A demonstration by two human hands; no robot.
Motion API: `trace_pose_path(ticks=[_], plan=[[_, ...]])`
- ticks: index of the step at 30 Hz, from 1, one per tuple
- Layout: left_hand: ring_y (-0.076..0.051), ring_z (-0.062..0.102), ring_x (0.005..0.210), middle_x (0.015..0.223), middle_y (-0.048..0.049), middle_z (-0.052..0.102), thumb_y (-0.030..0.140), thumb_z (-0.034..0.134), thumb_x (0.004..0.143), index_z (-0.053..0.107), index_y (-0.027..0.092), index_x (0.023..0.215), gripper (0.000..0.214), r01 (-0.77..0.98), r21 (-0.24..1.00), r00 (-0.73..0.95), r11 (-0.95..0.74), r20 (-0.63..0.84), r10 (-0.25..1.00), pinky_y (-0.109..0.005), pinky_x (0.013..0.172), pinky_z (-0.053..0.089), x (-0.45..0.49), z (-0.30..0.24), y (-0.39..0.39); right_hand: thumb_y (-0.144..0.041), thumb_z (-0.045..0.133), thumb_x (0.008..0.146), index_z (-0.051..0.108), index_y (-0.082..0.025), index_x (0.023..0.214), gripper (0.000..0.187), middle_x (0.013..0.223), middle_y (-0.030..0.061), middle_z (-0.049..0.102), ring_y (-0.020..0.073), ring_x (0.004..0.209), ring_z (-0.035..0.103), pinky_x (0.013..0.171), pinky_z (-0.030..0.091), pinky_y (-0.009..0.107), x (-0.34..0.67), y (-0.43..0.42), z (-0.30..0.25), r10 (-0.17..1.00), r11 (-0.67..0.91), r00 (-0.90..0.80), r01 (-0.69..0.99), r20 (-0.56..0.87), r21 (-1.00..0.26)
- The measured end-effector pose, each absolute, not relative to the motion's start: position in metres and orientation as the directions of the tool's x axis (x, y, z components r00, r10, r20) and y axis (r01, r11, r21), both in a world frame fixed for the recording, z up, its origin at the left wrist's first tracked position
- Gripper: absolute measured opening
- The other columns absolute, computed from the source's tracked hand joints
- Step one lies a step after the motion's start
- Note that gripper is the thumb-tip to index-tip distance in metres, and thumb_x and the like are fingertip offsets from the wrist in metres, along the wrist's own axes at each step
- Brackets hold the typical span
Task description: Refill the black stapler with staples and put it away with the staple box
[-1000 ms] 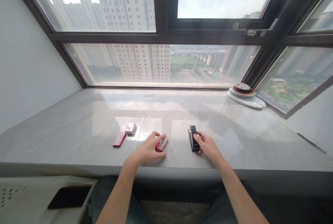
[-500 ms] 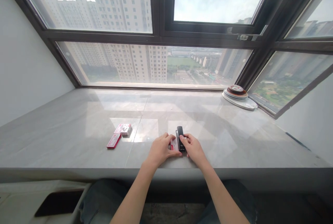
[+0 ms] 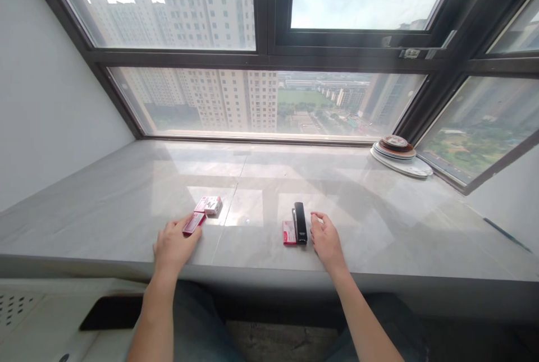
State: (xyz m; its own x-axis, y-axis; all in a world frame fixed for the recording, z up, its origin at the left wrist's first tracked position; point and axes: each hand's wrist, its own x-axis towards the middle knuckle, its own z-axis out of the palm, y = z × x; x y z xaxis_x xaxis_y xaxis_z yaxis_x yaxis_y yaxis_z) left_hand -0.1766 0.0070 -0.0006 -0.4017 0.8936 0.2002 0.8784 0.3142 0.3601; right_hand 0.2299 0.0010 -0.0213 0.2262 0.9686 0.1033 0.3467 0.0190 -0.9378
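Note:
A black stapler [image 3: 300, 223] lies on the grey stone sill [image 3: 105, 205], with a small red staple box [image 3: 288, 232] touching its left side. My right hand [image 3: 326, 239] rests just right of the stapler, fingers loosely apart, holding nothing. My left hand [image 3: 173, 244] lies further left with its fingertips on a second red staple box [image 3: 194, 223]; whether it grips the box cannot be told. A third, pink-and-white box [image 3: 209, 205] sits just beyond that one.
A stack of plates [image 3: 398, 154] stands at the back right corner by the window frame. Dark-framed windows run along the back of the sill. A white wall closes the left side. A white unit with a dark slot [image 3: 105, 317] sits below left.
My left hand let go of the red box beside the stapler and moved left onto the other red box. My right hand released the stapler and drew slightly right.

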Motion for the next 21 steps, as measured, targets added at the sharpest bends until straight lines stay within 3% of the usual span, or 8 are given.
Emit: trace_pose_path(ticks=[3, 5, 8, 10, 15, 21], plan=[[-0.028, 0.062, 0.109, 0.115, -0.0044, 0.064, 0.051, 0.055, 0.092, 0.056, 0.036, 0.145, 0.055, 0.931, 0.342, -0.176, 0.124, 0.125, 0.976, -0.035, 0.093, 0.047, -0.171, -0.001, 0.002, -0.076, 0.040, 0.094, 0.063, -0.016, 0.129, 0.073, 0.059, -0.0018, 0.050, 0.0185, 0.054, 0.047, 0.053, 0.039, 0.029, 0.227, 0.002, -0.017, 0.957, -0.010, 0.274, 0.371, 0.099, -0.928], [-0.028, 0.062, 0.111, 0.114, -0.0043, 0.065, 0.056, 0.058, 0.090, 0.056, 0.034, 0.145, 0.059, 0.933, 0.359, -0.036, -0.002, 0.101, 0.994, -0.035, 0.095, 0.046, -0.150, 0.003, -0.003, -0.074, 0.048, 0.093, 0.065, -0.016, 0.128, 0.070, 0.059, -0.0029, 0.048, 0.0188, 0.057, 0.047, 0.057, 0.040, 0.029, 0.226, 0.002, -0.016, 0.962, -0.002, 0.253, 0.398, 0.107, -0.918], [-0.031, 0.060, 0.117, 0.119, -0.0063, 0.066, 0.060, 0.068, 0.083, 0.054, 0.030, 0.145, 0.070, 0.880, 0.447, 0.157, -0.162, 0.049, 0.986, -0.038, 0.100, 0.046, -0.117, 0.014, -0.010, -0.073, 0.052, 0.092, 0.069, -0.017, 0.122, 0.065, 0.061, -0.0031, 0.046, 0.0184, 0.061, 0.048, 0.060, 0.041, 0.029, 0.225, 0.002, -0.017, 0.970, 0.018, 0.212, 0.419, 0.117, -0.908], [-0.029, 0.063, 0.113, 0.117, -0.0055, 0.067, 0.053, 0.071, 0.081, 0.055, 0.030, 0.142, 0.066, 0.821, 0.531, 0.242, -0.211, 0.011, 0.970, -0.037, 0.096, 0.049, -0.098, 0.021, -0.009, -0.074, 0.051, 0.092, 0.071, -0.017, 0.117, 0.065, 0.062, -0.0023, 0.048, 0.0184, 0.061, 0.048, 0.060, 0.041, 0.029, 0.225, 0.002, -0.019, 0.972, 0.022, 0.204, 0.426, 0.119, -0.905], [-0.022, 0.064, 0.096, 0.118, -0.0048, 0.062, 0.039, 0.072, 0.078, 0.062, 0.029, 0.129, 0.052, 0.658, 0.667, 0.350, -0.350, 0.141, 0.926, -0.033, 0.083, 0.053, -0.046, 0.029, 0.013, -0.074, 0.050, 0.092, 0.072, -0.017, 0.114, 0.066, 0.062, -0.0007, 0.052, 0.0192, 0.060, 0.050, 0.059, 0.040, 0.029, 0.225, 0.003, -0.021, 0.969, 0.027, 0.207, 0.442, 0.131, -0.897], [-0.027, 0.058, 0.113, 0.122, -0.0058, 0.061, 0.031, 0.078, 0.074, 0.063, 0.032, 0.132, 0.060, 0.510, 0.660, 0.567, -0.552, 0.225, 0.793, -0.041, 0.100, 0.050, 0.003, 0.024, 0.035, -0.072, 0.046, 0.095, 0.078, -0.017, 0.098, 0.064, 0.072, 0.0056, 0.066, 0.0232, 0.071, 0.059, 0.064, 0.046, 0.030, 0.226, 0.001, -0.016, 0.983, 0.050, 0.140, 0.429, 0.121, -0.902]])
